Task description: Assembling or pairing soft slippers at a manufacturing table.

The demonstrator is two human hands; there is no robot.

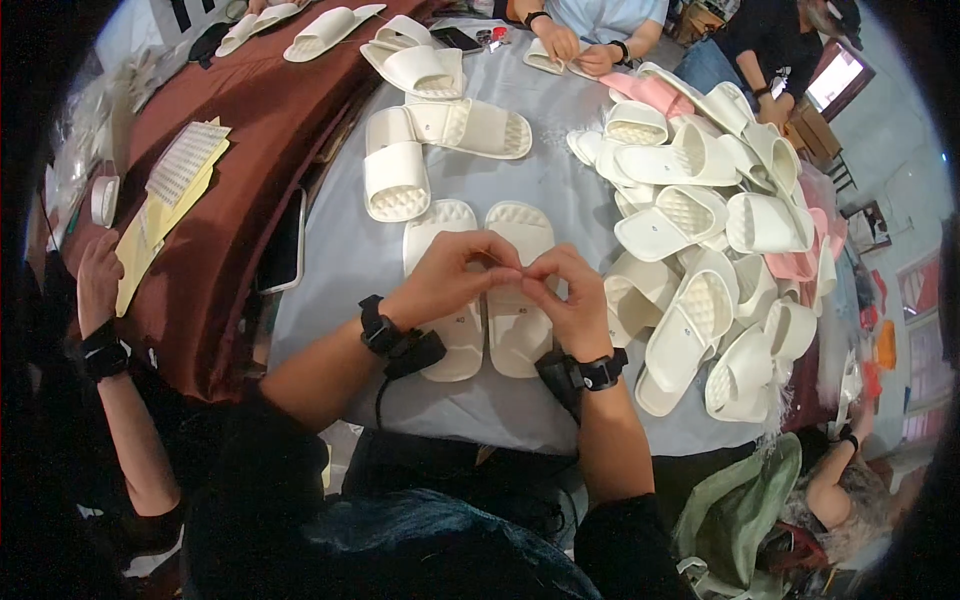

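Note:
A pair of cream slippers lies side by side in front of me, the left slipper point(452, 345) and the right slipper point(517, 345), toes pointing away. Above them my left hand point(455, 272) and my right hand point(570, 300) meet, thumbs and forefingers pinched together at the tips. Whatever they pinch is too small to make out. My hands hide much of the slippers' straps. Black bands with small dark devices circle both my wrists.
Cream slippers point(670, 220) are heaped at the right, with pink slippers point(655, 95) among them. More pairs point(395, 180) lie beyond my hands. At left, a brown-covered table point(250, 130) bears yellow label sheets point(180, 190) beside a co-worker's hand point(98, 275). Another person handles slippers opposite.

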